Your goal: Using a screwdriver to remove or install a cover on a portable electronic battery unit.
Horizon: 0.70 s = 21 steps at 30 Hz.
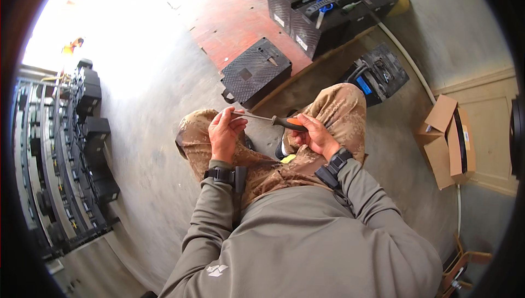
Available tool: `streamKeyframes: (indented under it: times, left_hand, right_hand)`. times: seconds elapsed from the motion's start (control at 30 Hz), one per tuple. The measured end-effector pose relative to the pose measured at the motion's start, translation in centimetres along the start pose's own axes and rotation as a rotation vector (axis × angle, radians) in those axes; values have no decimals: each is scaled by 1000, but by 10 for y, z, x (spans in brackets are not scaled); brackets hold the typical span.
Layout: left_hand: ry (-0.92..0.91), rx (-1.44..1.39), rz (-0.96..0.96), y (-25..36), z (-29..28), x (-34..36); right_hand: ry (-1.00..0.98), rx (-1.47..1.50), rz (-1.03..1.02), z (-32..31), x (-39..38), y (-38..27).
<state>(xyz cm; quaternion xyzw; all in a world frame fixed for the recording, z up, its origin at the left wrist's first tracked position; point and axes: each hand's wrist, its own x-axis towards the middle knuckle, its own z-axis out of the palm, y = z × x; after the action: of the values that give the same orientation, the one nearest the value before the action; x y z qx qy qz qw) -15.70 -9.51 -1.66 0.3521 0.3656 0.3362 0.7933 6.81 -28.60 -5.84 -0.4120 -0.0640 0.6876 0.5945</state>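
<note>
Orange and black screwdriver, held between two hands in front of the person's belly.
The right hand grips the handle; the left hand pinches the thin metal end. If the right hand pushed too hard, the tip could poke the left fingers. Loose fingers might let it fall past the knees, near the black box ahead.
</note>
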Motion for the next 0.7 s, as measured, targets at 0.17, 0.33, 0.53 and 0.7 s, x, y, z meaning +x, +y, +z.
streamKeyframes:
  times: [0.17, 0.33, 0.53, 0.7]
  left_hand:
    - [17, -23, 14, 2, -1, -9]
    - [51, -61, 38, 7, -7, -17]
    - [82, -4, 6, 12, -4, -18]
    - [106, 7, 19, 13, -4, -21]
  right_hand:
    - [87, -55, -63, 34, -12, -12]
    - [13, -131, -59, 38, -8, -13]
    - [50, -276, -58, 42, -16, -11]
    - [20, -354, -21, 43, -15, -9]
